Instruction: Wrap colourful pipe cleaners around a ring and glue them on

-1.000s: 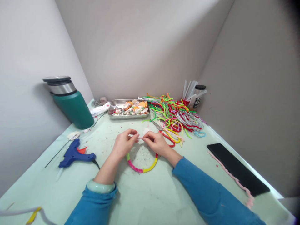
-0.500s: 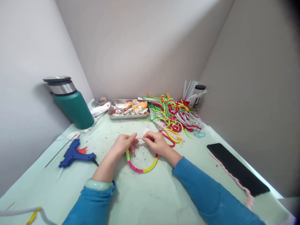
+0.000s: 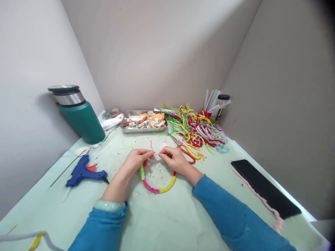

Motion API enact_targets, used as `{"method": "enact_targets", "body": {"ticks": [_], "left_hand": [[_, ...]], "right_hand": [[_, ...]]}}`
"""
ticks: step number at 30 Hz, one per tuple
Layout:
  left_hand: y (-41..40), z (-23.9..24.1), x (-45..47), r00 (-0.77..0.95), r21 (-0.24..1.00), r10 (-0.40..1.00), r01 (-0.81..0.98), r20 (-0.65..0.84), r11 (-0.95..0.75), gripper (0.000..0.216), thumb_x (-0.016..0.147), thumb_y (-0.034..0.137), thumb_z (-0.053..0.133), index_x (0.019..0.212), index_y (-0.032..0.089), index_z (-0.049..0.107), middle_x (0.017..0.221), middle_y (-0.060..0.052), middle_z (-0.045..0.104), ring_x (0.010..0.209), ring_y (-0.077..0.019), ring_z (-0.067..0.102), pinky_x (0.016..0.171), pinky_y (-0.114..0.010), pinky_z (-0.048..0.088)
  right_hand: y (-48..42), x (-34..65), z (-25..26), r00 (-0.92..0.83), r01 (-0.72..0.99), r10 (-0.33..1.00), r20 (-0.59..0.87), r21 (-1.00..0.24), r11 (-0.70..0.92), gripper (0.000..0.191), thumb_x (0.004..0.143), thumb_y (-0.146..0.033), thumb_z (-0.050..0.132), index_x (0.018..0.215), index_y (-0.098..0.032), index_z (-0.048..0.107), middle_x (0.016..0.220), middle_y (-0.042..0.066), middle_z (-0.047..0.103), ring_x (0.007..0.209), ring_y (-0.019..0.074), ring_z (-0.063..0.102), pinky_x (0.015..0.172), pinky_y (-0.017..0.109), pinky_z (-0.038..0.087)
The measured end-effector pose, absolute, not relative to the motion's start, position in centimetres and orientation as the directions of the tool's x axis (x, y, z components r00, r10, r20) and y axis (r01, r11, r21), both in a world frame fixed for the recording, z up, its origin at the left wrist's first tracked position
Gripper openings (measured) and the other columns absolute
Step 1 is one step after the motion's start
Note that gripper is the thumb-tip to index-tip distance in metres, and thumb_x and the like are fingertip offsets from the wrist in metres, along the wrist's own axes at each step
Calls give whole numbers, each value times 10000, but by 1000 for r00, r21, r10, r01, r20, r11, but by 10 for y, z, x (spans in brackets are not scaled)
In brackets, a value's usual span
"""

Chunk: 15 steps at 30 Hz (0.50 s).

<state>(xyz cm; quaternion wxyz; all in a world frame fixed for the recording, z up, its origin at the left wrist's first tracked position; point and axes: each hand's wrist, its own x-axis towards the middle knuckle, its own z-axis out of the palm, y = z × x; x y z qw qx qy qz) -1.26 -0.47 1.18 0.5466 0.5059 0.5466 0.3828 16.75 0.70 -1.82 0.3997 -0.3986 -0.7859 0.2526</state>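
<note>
Our left hand [image 3: 138, 159] pinches pink strip [image 3: 151, 145]; our right hand [image 3: 173, 158] seems to grip ring [image 3: 153, 190] at far side, contact hidden. Best we wind snugly, strip taut.

Craft workspace with glue gun [image 3: 82, 173]

A worktop [image 3: 162, 226] spread with a pale green cover [image 3: 180, 209] sits framed by a bright left wall [image 3: 34, 52], a plain back wall [image 3: 146, 59] and a duller gray right wall [image 3: 285, 94], a soft shadow [image 3: 232, 31] slanting beside brighter light [image 3: 201, 24].
</note>
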Motion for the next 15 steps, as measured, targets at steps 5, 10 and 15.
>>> {"method": "enact_targets", "body": {"ticks": [5,10,15], "left_hand": [[-4,13,-13,107,973,974,143,-199,183,351,576,407,700,739,96,685,740,-87,677,425,-62,467,422,-207,330],[-4,13,-12,140,974,967,113,-211,196,373,559,369,715,813,101,665,765,-88,684,428,-67,488,427,-210,342],[-4,13,-12,137,978,971,92,-198,187,396,542,333,722,846,97,627,738,-77,687,419,-72,498,423,-206,346]], "right_hand": [[7,168,-18,-368,432,827,426,-710,557,225,842,-347,501,773,-171,622,618,-8,572,539,95,452,529,218,324],[8,168,-19,-370,445,830,417,-705,553,212,840,-329,504,758,-169,615,631,-8,583,547,94,465,541,217,331],[9,168,-18,-376,447,830,412,-704,552,208,842,-319,501,752,-165,609,629,-8,578,553,93,465,541,213,332]]}}
